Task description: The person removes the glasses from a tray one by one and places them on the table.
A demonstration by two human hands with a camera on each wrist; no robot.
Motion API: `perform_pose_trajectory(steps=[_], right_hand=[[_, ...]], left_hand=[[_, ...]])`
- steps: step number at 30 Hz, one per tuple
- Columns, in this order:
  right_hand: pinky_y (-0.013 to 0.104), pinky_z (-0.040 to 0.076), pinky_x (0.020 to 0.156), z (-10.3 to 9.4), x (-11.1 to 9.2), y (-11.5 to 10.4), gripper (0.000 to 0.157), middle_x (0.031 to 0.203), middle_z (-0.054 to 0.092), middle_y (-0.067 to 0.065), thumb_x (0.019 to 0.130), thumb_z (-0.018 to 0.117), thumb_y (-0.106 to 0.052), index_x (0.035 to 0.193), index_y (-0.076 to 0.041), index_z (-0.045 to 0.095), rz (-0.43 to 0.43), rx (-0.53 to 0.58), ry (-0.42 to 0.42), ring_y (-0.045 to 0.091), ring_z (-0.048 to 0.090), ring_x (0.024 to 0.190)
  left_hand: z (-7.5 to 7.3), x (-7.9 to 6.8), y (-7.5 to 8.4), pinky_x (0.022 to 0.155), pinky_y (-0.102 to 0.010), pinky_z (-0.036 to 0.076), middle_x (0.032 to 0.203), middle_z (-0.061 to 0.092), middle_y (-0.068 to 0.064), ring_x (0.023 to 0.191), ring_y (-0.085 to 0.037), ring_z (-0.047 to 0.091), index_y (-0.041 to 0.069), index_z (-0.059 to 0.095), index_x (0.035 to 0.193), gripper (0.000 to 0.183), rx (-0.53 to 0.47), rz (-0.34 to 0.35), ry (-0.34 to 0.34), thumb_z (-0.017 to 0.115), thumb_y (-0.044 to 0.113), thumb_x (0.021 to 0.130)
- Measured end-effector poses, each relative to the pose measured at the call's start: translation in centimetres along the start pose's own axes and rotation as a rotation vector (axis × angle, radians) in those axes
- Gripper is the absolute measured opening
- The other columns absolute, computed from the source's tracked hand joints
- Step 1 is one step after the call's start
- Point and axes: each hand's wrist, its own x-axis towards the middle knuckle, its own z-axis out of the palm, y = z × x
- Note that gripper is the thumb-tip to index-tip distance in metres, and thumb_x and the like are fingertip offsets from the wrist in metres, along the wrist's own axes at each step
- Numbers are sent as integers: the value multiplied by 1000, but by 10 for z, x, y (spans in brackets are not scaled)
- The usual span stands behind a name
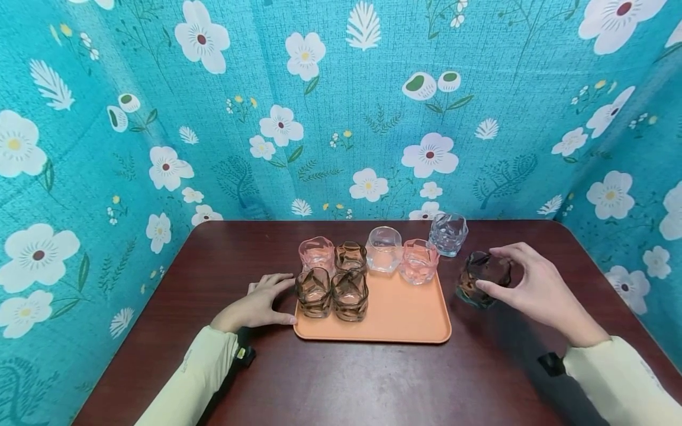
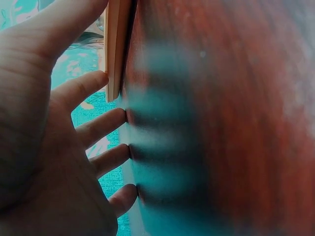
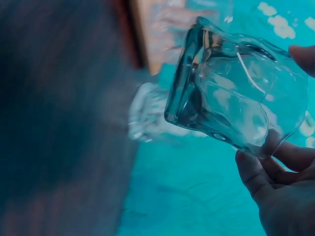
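My right hand (image 1: 538, 284) pinches a dark tinted glass (image 1: 482, 279) near its rim, between thumb and fingers, to the right of the tray. In the right wrist view this wavy-sided glass (image 3: 231, 93) has its thick base apart from the table. My left hand (image 1: 258, 305) rests at the left side of the orange tray (image 1: 405, 322), thumb by the front left corner. Its fingers (image 2: 101, 128) are spread and fairly straight in the left wrist view, the index fingertip touching the tray's edge.
On the tray stand several glasses: brown ones (image 1: 350, 296) at the left, a pink one (image 1: 317, 255) behind them, a clear one (image 1: 384, 251) and another pink one (image 1: 419, 263) along the back. Another clear glass (image 1: 449, 235) stands behind the tray's right corner. A floral curtain (image 1: 330, 118) borders the table.
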Motion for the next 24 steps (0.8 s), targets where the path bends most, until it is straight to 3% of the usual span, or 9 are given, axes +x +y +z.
perform_pose_trajectory(steps=[3,13,24], right_hand=[[33,40,57,6,-1,14,70,110,53,11,69,82,-47,117,-1,60,26,-6,-10,21,47,80],[37,41,57,22,4,43,77,112,49,18,71,81,-46,121,5,54,103,-6,-31,26,45,82],[44,42,62,30,20,54,82,115,47,22,71,80,-48,125,7,52,126,8,-53,32,47,89]], left_hand=[[-1,0,0,87,-52,26,147,33,-9,130,-32,28,16,42,144,89,-2,-3,-1,71,62,72],[-3,0,3,89,-51,25,148,32,-8,131,-31,27,17,41,144,89,-17,-16,-11,72,59,73],[-2,0,2,88,-50,25,147,33,-10,131,-31,27,17,42,144,89,-18,-12,-4,72,60,72]])
